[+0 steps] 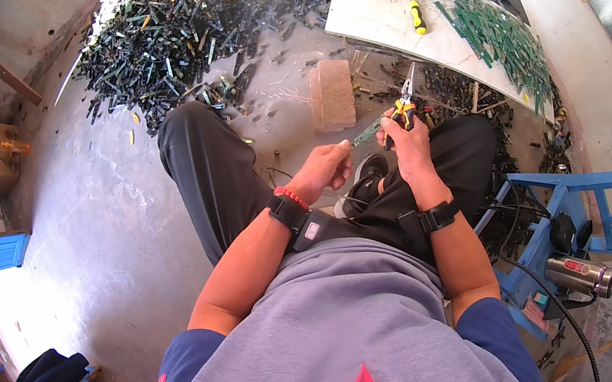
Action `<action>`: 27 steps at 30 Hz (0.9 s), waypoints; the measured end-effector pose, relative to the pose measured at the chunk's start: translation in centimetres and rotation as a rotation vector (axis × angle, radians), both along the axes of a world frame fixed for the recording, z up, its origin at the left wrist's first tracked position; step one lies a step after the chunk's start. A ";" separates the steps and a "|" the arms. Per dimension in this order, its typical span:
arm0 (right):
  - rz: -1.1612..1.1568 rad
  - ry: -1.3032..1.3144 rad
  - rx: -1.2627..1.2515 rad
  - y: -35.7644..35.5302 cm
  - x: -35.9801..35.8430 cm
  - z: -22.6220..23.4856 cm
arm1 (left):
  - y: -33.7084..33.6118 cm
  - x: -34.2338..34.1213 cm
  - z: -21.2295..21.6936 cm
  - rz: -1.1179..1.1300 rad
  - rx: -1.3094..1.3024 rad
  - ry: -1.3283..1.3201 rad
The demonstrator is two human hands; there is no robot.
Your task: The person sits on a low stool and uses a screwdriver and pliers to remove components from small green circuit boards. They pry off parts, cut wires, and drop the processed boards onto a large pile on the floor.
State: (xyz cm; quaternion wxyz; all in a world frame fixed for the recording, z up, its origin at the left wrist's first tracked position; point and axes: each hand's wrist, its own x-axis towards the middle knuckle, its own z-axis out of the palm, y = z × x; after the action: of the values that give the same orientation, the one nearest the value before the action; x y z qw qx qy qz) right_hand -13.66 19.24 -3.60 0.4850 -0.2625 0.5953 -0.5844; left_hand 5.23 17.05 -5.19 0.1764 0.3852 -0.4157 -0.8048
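My left hand (pixel 325 169) is closed in a pinch on one end of a thin green strip (pixel 367 133), which looks like a piece of circuit board. The strip's other end reaches the fingers of my right hand (pixel 405 142). That hand is wrapped round a pair of pliers (pixel 406 101) with orange and black handles, the jaws pointing up and away from me. Whether the right fingers also grip the strip I cannot tell. Both hands are above my crossed legs, in front of a reddish brick (pixel 332 95) on the floor.
A large heap of dark strips (pixel 187 28) covers the far floor. On a white board (pixel 371 3) at the right lie a yellow screwdriver (pixel 418 17) and a pile of green strips (pixel 497 43). A blue stool (pixel 607 179) and a steel flask (pixel 581 275) are at my right.
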 end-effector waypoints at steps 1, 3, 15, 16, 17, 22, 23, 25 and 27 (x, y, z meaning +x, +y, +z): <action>0.007 -0.016 -0.007 0.0 0.0 0.0 | 0.0 0.0 0.0 0.013 -0.009 -0.015; 0.020 -0.035 -0.017 0.0 -0.1 0.0 | 0.0 0.0 -0.2 0.026 -0.009 -0.019; 0.250 -0.189 0.134 1.8 -1.5 1.9 | -0.2 0.1 -0.5 0.169 -0.112 -0.016; 0.327 -0.242 0.156 2.3 -1.6 2.4 | -0.2 0.1 -0.7 0.188 -0.118 -0.020; 0.402 -0.296 0.178 2.9 -1.7 3.0 | -0.2 0.0 -0.7 0.188 -0.126 -0.019; 0.625 -0.421 0.334 6.0 -1.3 3.7 | -0.1 -0.1 -0.5 0.158 -0.193 -0.053; 0.639 -0.442 0.342 6.3 -1.3 3.8 | -0.1 -0.2 -0.4 0.153 -0.195 -0.053; 0.667 -0.485 0.358 6.7 -1.4 3.9 | -0.1 -0.3 -0.3 0.143 -0.200 -0.055; 0.695 -0.455 0.384 6.8 -1.5 4.0 | -0.2 -0.3 -0.2 0.131 -0.225 -0.069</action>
State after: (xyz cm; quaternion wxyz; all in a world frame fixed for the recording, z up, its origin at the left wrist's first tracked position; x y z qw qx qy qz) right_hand -15.17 26.06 0.42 0.8105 -0.2171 0.4480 -0.3086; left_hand 4.94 16.89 -5.40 0.2562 0.4168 -0.4833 -0.7260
